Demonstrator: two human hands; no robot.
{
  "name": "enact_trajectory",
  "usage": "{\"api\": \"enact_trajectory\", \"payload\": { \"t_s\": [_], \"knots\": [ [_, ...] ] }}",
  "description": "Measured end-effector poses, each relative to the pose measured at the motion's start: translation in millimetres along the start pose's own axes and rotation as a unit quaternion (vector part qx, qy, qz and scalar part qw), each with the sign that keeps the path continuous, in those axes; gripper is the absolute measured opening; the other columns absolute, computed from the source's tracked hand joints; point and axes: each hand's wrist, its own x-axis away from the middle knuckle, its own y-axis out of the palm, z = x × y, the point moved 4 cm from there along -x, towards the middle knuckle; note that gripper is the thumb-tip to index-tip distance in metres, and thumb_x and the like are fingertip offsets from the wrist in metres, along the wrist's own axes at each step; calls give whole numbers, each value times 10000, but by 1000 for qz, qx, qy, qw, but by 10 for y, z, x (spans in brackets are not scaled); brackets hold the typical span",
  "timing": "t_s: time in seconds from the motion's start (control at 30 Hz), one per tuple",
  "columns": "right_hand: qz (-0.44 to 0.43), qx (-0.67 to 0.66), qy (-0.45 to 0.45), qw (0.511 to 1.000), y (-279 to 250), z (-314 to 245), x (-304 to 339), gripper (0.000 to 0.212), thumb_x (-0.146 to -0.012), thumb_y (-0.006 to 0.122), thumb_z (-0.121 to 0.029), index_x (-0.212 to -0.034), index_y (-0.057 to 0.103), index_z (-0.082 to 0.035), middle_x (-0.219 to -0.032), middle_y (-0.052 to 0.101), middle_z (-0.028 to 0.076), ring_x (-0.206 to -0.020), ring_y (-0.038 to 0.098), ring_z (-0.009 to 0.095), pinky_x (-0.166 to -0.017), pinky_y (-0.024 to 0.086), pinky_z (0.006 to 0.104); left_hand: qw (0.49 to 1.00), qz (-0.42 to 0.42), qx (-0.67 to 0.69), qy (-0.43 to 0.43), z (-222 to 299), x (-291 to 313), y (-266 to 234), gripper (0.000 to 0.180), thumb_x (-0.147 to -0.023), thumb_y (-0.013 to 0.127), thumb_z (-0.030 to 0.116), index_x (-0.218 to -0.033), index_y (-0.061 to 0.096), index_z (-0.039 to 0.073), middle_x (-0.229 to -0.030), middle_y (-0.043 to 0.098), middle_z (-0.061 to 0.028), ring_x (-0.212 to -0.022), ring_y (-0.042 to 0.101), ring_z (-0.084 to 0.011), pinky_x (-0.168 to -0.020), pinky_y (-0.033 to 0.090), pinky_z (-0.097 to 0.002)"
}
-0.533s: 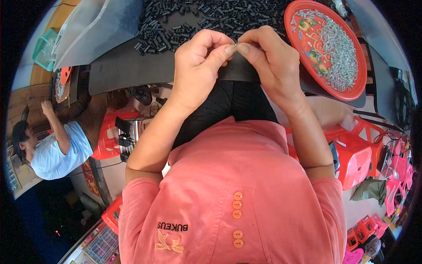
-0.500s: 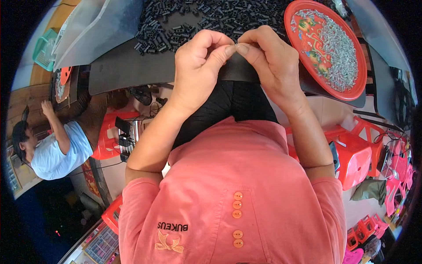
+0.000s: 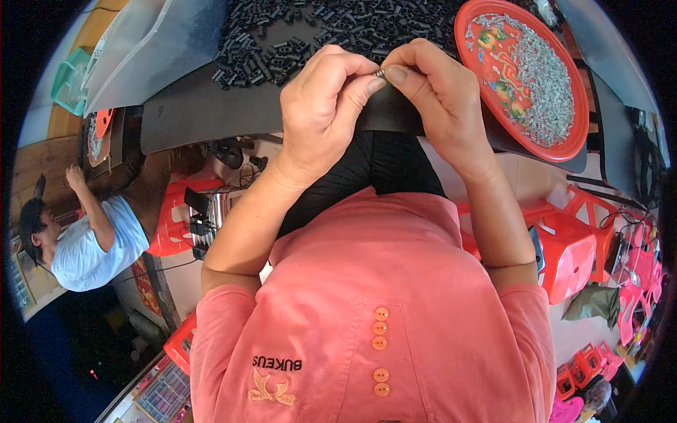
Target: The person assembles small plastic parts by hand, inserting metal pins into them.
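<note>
Above the near edge of the dark table (image 3: 190,109), my two hands meet fingertip to fingertip. Between them is a small ridged metal piece (image 3: 379,72), too tiny to name its kind. My left hand (image 3: 317,106) pinches one end with thumb and forefinger, the other fingers curled. My right hand (image 3: 448,106) grips the other end in the same kind of pinch. Just beyond lie several small black tubular parts (image 3: 264,60), loosely heaped. To the right, a round red tray (image 3: 486,113) with a printed pattern holds a pile of small silvery metal parts (image 3: 546,92).
A translucent plastic panel (image 3: 151,56) rises at the table's left, near a green basket (image 3: 65,81). Far left, a person in a light shirt (image 3: 102,243) reaches toward another work surface. Red plastic stools (image 3: 564,257) stand at right, another red stool (image 3: 173,218) at left.
The fingertips have drawn slightly apart, so more of the small metal piece shows between them. The other person's arm has shifted slightly.
</note>
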Motion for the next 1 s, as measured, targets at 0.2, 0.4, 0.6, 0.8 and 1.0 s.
{"api": "enact_trajectory", "payload": {
  "t_s": [0.2, 0.4, 0.6, 0.8, 1.0],
  "knots": [
    [1, 12, 4, 1000, -1, 13, 0, 87, -893, 637, -86, -923, 616, -8, -799, 632, 140, -745, 647, 296, -670, 504, 359, 1000, -11, -11, 22, -3, 9, 3, 134, -802, 698, -48, -894, 616, 6, -745, 589, -89, -629, 555, -216, -578, 453, -306],
    [-7, 11, 23, 1000, -2, 16, -2, 109, -895, 633, -107, -917, 619, -2, -786, 632, 149, -746, 648, 301, -673, 505, 362, 991, -3, -83, 105, 32, -5, 12, 154, -794, 710, -33, -903, 611, 11, -740, 578, -94, -623, 547, -239, -566, 447, -317],
    [0, 6, 23, 1000, -5, 24, -2, 103, -883, 642, -99, -916, 615, -5, -787, 638, 150, -737, 650, 298, -664, 509, 367, 1000, -9, -26, 13, 52, 15, 30, 93, -821, 702, -1, -862, 618, 1, -699, 588, -78, -589, 553, -192, -540, 446, -313],
    [28, 88, -54, 994, 39, -26, 26, 88, -862, 653, -65, -927, 607, -28, -806, 627, 133, -726, 651, 315, -621, 514, 377, 869, 22, 307, -387, -88, 88, 89, 155, -897, 639, 121, -870, 644, -31, -668, 633, -63, -528, 553, -108, -435, 406, -216],
    [8, 50, -7, 999, 30, -31, 35, 76, -867, 645, -60, -927, 606, -36, -821, 621, 120, -728, 654, 311, -611, 512, 384, 840, 31, 370, -397, -96, 108, 106, 171, -881, 649, 133, -869, 643, -38, -666, 634, -100, -519, 566, -120, -404, 378, -207]
  ]
}}
